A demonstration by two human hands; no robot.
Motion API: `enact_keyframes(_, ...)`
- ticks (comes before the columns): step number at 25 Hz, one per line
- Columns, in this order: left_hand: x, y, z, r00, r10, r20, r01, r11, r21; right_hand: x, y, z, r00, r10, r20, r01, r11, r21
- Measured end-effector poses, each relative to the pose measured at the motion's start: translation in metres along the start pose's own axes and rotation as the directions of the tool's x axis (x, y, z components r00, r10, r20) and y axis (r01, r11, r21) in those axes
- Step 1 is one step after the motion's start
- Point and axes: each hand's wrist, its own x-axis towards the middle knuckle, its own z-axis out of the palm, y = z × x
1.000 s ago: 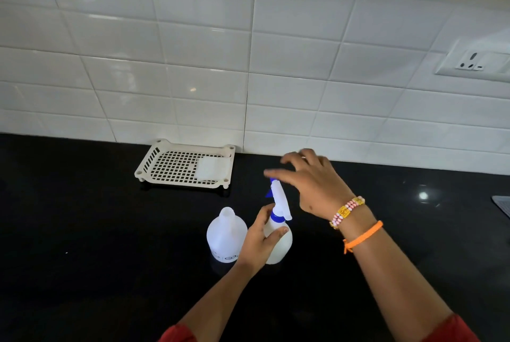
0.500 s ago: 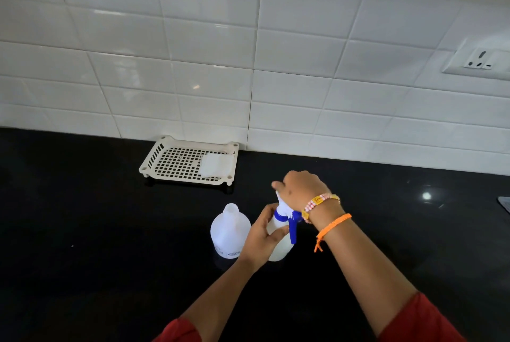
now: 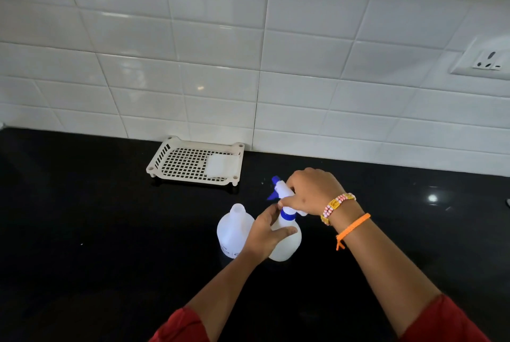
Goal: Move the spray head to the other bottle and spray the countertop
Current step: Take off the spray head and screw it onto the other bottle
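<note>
Right hand (image 3: 313,192) grips blue-and-white plastic spray head (image 3: 281,191) on rounded translucent bottle (image 3: 287,245).

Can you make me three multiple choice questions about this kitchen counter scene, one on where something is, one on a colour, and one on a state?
1. Where is the slotted tray?
A. Against the tiled wall, behind the bottles
B. In the person's left hand
C. On top of a bottle

2. What colour is the collar of the spray head?
A. Red
B. Blue
C. Green

3. What state is the open bottle in?
A. Lying on its side
B. Fitted with a sprayer
C. Upright with nothing on its neck

Answers: 1 A, it sits at the wall's foot. 2 B, a blue ring shows above the capped bottle. 3 C, its neck stands bare.
</note>
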Motion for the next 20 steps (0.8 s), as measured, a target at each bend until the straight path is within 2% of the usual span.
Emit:
enact_keyframes(2, -0.001, -0.004, 0.005, 0.999, 0.028, -0.034, -0.028, 1.000, 0.014, -0.003, -0.006, 0.018, 0.978, 0.207, 0.002, -0.202, 0.953, 0.224)
enact_keyframes(3, -0.002, -0.005, 0.006, 0.998, 0.036, -0.046, -0.036, 0.999, 0.011, -0.007, -0.008, 0.022, 0.960, 0.278, 0.020, -0.271, 0.915, 0.298)
enact_keyframes(4, -0.003, -0.005, 0.007, 0.998, 0.043, -0.048, -0.043, 0.999, 0.005, -0.012, -0.007, 0.020, 0.957, 0.290, -0.006, -0.274, 0.911, 0.309)
enact_keyframes(5, -0.004, -0.006, 0.007, 0.998, 0.047, -0.047, -0.047, 0.999, 0.001, -0.017, -0.001, 0.014, 0.967, 0.235, -0.098, -0.209, 0.952, 0.223)
enact_keyframes(6, -0.005, -0.006, 0.007, 0.998, 0.054, -0.043, -0.054, 0.999, 0.002, -0.021, 0.006, 0.005, 0.971, 0.108, -0.211, -0.088, 0.991, 0.103)
enact_keyframes(7, -0.006, -0.006, 0.007, 0.997, 0.061, -0.044, -0.061, 0.998, 0.002, -0.023, 0.014, -0.001, 0.966, -0.078, -0.246, 0.068, 0.996, -0.051)
enact_keyframes(8, -0.006, -0.006, 0.007, 0.996, 0.066, -0.052, -0.067, 0.998, -0.002, -0.025, 0.017, -0.008, 0.943, -0.274, -0.192, 0.234, 0.950, -0.207)
enact_keyframes(9, -0.006, -0.006, 0.007, 0.996, 0.070, -0.057, -0.070, 0.998, -0.004, -0.024, 0.016, -0.010, 0.910, -0.401, -0.102, 0.357, 0.886, -0.295)
enact_keyframes(11, -0.006, -0.005, 0.007, 0.996, 0.068, -0.053, -0.068, 0.998, -0.004, -0.016, 0.012, -0.006, 0.888, -0.460, 0.013, 0.437, 0.834, -0.337)
enact_keyframes(13, -0.006, -0.002, 0.006, 0.998, 0.053, -0.041, -0.054, 0.999, -0.009, -0.009, 0.010, -0.004, 0.919, -0.392, 0.036, 0.387, 0.885, -0.260)
enact_keyframes(16, -0.006, -0.003, 0.006, 0.999, 0.023, -0.046, -0.024, 0.999, -0.031, -0.006, -0.002, 0.001, 0.992, -0.113, -0.049, 0.107, 0.988, -0.112)
enact_keyframes(17, -0.006, -0.002, 0.007, 0.999, 0.025, -0.046, -0.025, 1.000, -0.010, -0.004, -0.005, 0.006, 0.999, -0.002, -0.036, 0.001, 1.000, -0.019)
enact_keyframes(19, -0.005, -0.001, 0.006, 0.998, 0.048, -0.041, -0.047, 0.999, 0.021, 0.000, -0.005, 0.007, 0.981, 0.165, 0.102, -0.187, 0.944, 0.271)
enact_keyframes(20, -0.005, -0.001, 0.005, 0.998, 0.048, -0.035, -0.047, 0.999, 0.018, -0.001, 0.000, 0.004, 0.978, 0.147, 0.148, -0.187, 0.932, 0.311)
